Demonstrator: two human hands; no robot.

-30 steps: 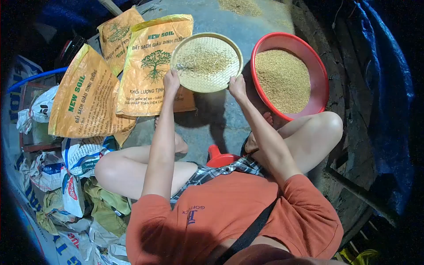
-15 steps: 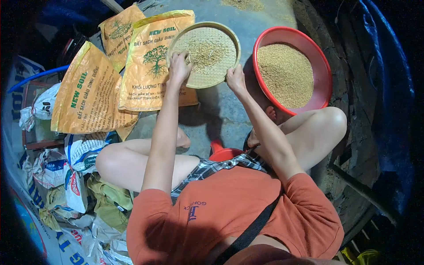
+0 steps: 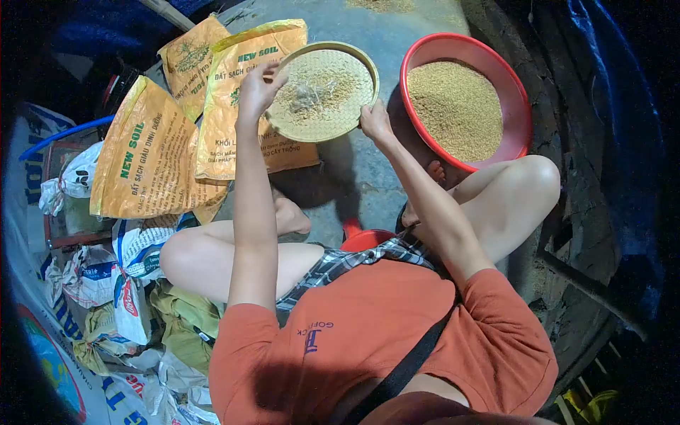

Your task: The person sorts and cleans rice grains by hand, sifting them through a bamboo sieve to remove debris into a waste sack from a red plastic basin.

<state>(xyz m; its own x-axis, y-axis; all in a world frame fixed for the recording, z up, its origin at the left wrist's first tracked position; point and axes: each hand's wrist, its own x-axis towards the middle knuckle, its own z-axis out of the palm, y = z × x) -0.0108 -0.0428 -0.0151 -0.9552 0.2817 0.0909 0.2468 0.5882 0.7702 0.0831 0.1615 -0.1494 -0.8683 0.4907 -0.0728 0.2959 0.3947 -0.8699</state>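
Observation:
A round, shallow woven bamboo tray [image 3: 326, 131] is held up in front of me. Grain mixed with pale, strand-like bits [image 3: 322, 95] lies across its middle, and part of it looks blurred. My right hand [image 3: 375, 120] grips the tray's near right rim, thumb on top. At the left rim is my left hand [image 3: 258, 88], fingers apart and pointing toward the tray; I see nothing in it. Right of the tray stands a large red basin [image 3: 520, 117] holding a heap of golden grain [image 3: 457, 110].
Orange printed sacks [image 3: 145, 152] lie left of and beneath the tray. A small red plastic container [image 3: 365, 241] sits between my legs. Tied plastic bags [image 3: 131, 304] pile up at lower left. Dark boards [image 3: 567, 170] border the right, and scattered grain [image 3: 382, 4] lies at the far floor.
My left hand has drawn back from inside the tray to its left rim, its fingers spreading. The tray has shifted slightly left, and the grain's pattern differs. My right hand keeps its grip.

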